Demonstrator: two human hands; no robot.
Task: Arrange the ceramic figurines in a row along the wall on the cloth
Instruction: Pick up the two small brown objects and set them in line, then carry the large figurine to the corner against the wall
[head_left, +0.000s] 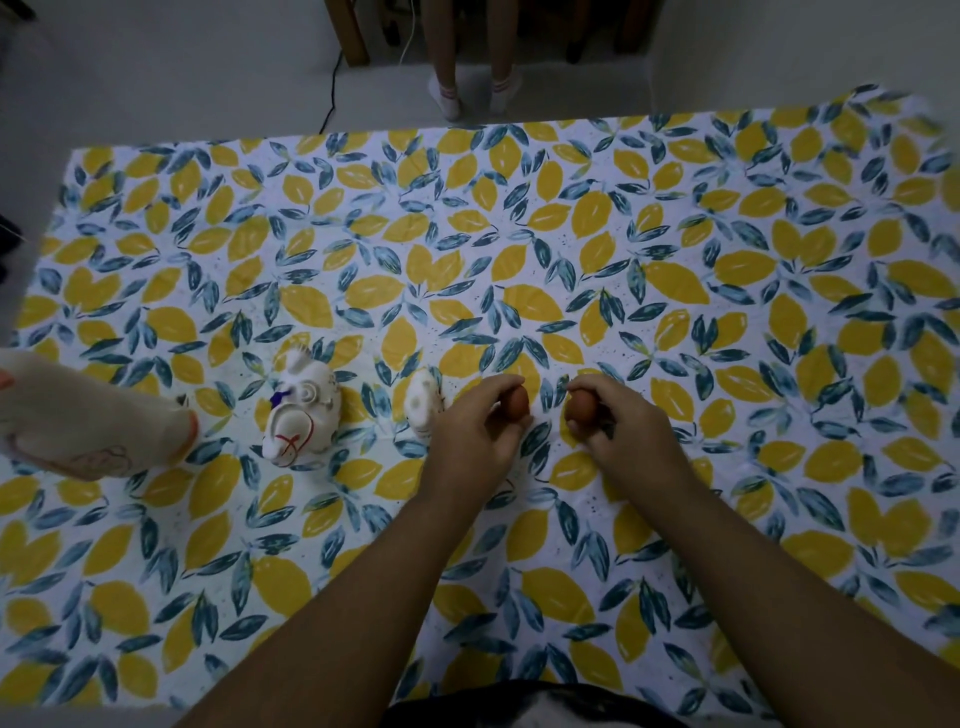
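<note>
A lemon-print cloth (571, 249) covers the floor. My left hand (470, 431) grips a small brown rounded figurine (517, 402) at the cloth's middle. My right hand (628, 426) grips a second brown rounded figurine (581, 406) just to the right of the first. A small white spotted figurine (423, 402) stands left of my left hand, partly hidden by it. Further left, a larger white ceramic figurine (304, 410) with red and blue markings sits on the cloth. A big pale figurine (88, 431) with orange tips lies at the left edge.
A standing person's legs in white socks (472, 88) are on the bare floor just beyond the cloth's far edge. Wooden furniture legs (350, 31) and a black cable (332, 88) lie behind. The white wall (779, 52) rises at the far right.
</note>
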